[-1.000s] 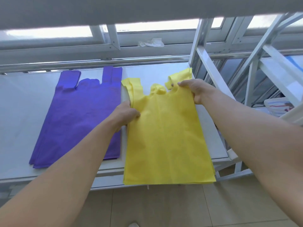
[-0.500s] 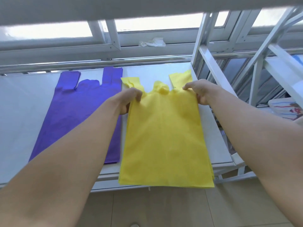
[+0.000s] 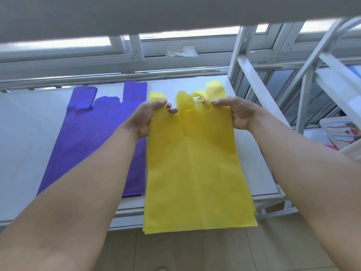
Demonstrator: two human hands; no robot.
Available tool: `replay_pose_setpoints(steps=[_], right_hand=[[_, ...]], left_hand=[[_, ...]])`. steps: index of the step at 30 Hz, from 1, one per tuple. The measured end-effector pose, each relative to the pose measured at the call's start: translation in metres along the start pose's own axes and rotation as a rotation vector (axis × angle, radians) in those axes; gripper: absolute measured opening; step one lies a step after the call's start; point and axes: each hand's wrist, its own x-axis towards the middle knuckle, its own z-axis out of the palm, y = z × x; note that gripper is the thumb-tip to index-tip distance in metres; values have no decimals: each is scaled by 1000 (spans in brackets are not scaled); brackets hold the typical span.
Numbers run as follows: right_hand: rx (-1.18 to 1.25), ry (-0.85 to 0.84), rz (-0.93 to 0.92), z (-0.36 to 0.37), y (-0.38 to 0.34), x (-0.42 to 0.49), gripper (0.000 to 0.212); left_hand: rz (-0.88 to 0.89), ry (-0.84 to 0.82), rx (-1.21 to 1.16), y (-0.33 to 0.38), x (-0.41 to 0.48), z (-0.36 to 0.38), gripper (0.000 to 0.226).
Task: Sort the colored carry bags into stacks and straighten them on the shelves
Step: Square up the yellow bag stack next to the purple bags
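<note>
Two hands are seen closed on a stack of yellow bags, gripped at the top corners just below the handles. The left hand is pinched on the upper left corner, thumb on top and fingers wrapped under the edge; the right hand is pinched on the upper right corner in the same way. The yellow stack is held over the right part of a white shelf, its lower edge hanging past the shelf's front edge above a tiled floor. Several layers are visible at the bottom corners of the stack, slightly fanned. The yellow handles are crumpled and folded above the fingers. A stack of purple bags is laid flat on the shelf just left of the yellow one, handles pointing toward the window; its right edge is partly covered by the left forearm and touches or is overlapped by the yellow stack, which one cannot be told. A crumpled piece of clear plastic is seen on the window ledge behind the shelf. White metal shelf posts are seen to the right, and a printed bag or package is partly visible at the far right edge. Both forearms are bare.
</note>
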Motion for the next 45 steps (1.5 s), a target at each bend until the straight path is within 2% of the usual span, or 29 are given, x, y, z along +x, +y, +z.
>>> replay_pose_setpoints(steps=[3, 7, 11, 13, 15, 16, 18, 21, 23, 25, 26, 29, 31, 33, 34, 35, 37, 39, 40, 43, 45], right_hand=[[24, 24, 14, -3, 1, 1, 49], [68, -56, -24, 4, 1, -2, 35], [215, -82, -72, 5, 2, 0, 35], [240, -102, -53, 5, 0, -1, 28], [266, -100, -23, 4, -3, 0, 14], [289, -85, -18, 4, -5, 0, 14], [293, -61, -17, 4, -6, 0, 17], [253, -44, -53, 5, -8, -3, 17], [265, 2, -111, 4, -9, -2, 27], [222, 58, -136, 3, -10, 2, 42], [149, 125, -125, 3, -8, 6, 47], [-134, 469, -72, -4, 3, 22, 50], [-256, 576, -57, -10, 9, 29, 52], [-423, 616, -36, -9, 13, 27, 49], [-525, 637, -38, -7, 14, 24, 46], [-603, 667, -58, -5, 17, 20, 42], [-663, 707, -118, -5, 24, 16, 30], [-638, 707, -172, -7, 31, 14, 15], [-625, 699, -195, -7, 34, 13, 14], [-637, 711, -235, -10, 38, 13, 25], [-625, 704, -282, -10, 35, 13, 27]], left_hand=[[-4, 10, -27, 0, -1, 1, 19], [-57, -2, 7, 0, -3, 1, 29], [-110, 58, 14, -5, 0, 6, 44], [-111, 63, -5, -7, 2, 6, 47], [-98, 53, 16, -6, 1, 5, 41], [-87, 43, 34, -6, 1, 4, 35], [-70, 10, 62, -4, 0, 5, 27], [-38, -50, 66, 1, -3, 6, 26], [-1, -51, 79, 4, -3, 6, 25], [44, 53, 96, 1, 3, 5, 25], [74, 159, 139, -2, 7, 2, 28], [166, 508, 423, -14, 22, -4, 36], [202, 652, 648, -15, 26, -4, 54], [211, 735, 871, -15, 25, 0, 83], [223, 784, 960, -16, 24, 4, 90], [255, 840, 1038, -19, 21, 8, 89], [400, 869, 1150, -27, 16, 16, 70], [526, 738, 1223, -35, 12, 23, 42], [550, 663, 1272, -39, 10, 26, 32], [510, 482, 1355, -48, 6, 32, 15], [477, 436, 1368, -53, 3, 31, 11]])
